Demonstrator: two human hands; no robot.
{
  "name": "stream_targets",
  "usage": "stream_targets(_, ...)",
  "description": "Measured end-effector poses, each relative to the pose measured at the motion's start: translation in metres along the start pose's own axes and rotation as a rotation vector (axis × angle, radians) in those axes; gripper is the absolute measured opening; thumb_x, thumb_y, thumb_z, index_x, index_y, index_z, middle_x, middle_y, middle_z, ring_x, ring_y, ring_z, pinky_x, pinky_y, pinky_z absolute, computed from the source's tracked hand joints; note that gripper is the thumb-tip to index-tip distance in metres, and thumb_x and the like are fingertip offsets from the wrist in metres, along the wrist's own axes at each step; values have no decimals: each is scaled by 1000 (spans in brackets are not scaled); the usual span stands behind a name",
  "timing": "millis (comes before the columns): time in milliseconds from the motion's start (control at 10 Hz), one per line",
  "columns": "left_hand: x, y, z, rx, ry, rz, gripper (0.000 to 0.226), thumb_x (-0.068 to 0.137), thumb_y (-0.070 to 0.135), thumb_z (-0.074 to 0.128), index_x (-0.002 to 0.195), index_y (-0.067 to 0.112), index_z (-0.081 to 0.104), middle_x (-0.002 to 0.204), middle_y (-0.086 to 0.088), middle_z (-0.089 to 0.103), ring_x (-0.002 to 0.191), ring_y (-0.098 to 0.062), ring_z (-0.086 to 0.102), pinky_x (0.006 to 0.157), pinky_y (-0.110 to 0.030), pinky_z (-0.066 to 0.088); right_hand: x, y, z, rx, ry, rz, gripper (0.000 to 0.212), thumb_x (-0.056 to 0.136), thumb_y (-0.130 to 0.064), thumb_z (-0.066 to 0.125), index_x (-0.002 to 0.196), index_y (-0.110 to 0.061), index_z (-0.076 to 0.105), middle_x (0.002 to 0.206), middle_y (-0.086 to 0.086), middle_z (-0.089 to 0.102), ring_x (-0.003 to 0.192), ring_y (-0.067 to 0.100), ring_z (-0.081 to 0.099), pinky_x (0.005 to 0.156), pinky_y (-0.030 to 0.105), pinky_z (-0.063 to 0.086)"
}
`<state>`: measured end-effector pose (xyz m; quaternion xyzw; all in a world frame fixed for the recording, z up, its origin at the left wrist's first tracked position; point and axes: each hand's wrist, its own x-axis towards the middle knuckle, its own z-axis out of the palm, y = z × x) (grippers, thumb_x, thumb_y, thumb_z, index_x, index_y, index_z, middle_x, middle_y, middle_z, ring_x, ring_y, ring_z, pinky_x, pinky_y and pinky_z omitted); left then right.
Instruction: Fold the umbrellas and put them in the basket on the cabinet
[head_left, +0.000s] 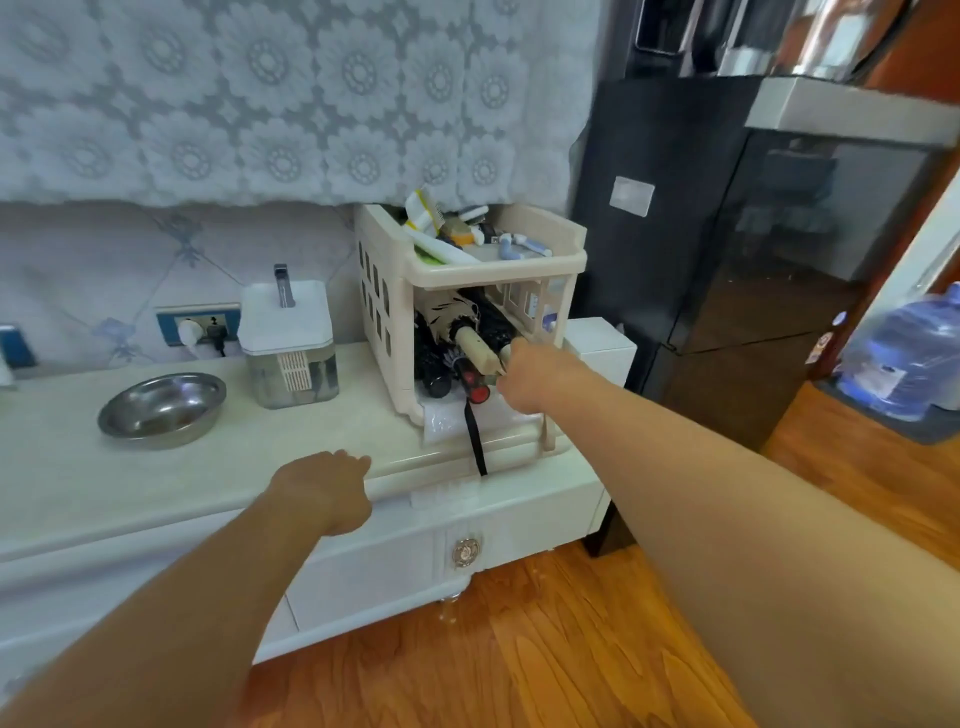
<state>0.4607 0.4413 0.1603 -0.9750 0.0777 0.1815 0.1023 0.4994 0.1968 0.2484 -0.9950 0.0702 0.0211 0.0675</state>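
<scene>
A cream plastic basket (384, 291) stands on the white cabinet (208, 457) near its right end. Its open lower shelf holds folded umbrellas lying end-out: a beige one with a pale wooden handle (475, 345), a black one (434, 371), and one with a red-tipped handle (475, 387) whose black strap (475, 441) hangs over the cabinet edge. My right hand (535, 376) is at the mouth of the shelf, fingers curled against a handle end there. My left hand (324, 488) rests on the cabinet's front edge, fingers bent over it.
The basket's top tray (493, 260) holds small toiletries. Left of it stand a clear water container with a white lid (288, 343) and a steel bowl (163, 408). A black water dispenser (727, 234) stands right of the cabinet, with a blue water jug (909, 353) on the wooden floor.
</scene>
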Motion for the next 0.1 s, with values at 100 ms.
stream_targets(100,-26,5,-14,19,10,-26,53,97,24,44,150,21,43,146,-6,50,125,-26,54,98,-38,46,-60,9,-41,-6,-45,35,38,101,-19,48,138,-10,47,113,9,57,97,28,56,82,37,48)
